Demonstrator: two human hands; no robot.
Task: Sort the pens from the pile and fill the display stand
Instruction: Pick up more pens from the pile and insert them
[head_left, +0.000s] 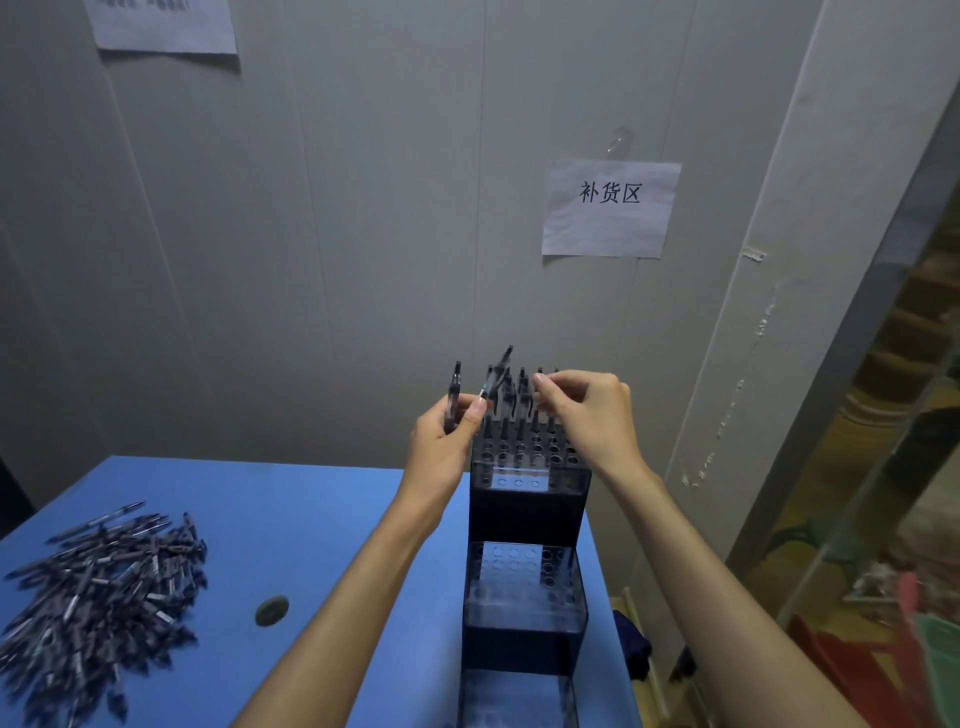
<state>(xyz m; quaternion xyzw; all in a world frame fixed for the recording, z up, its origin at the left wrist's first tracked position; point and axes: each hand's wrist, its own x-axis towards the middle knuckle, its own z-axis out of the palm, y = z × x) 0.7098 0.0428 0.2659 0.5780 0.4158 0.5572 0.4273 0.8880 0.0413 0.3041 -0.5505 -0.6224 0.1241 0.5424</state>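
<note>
A black stepped display stand (524, 512) with rows of round holes stands at the right of the blue table (291, 519). Several dark pens (522, 400) stand upright in the holes of its top tier. My left hand (441, 441) is just left of the top tier and holds a few dark pens (453, 397), one upright and one tilted to the right. My right hand (587, 415) hovers over the top tier with its fingers pinched near the standing pens; whether it grips one I cannot tell. A big pile of dark pens (98, 587) lies at the left of the table.
A small round dark disc (271, 610) lies on the table between the pile and the stand. A grey wall with a paper sign (610, 208) rises right behind. The table's right edge is next to the stand, with clutter beyond (909, 597).
</note>
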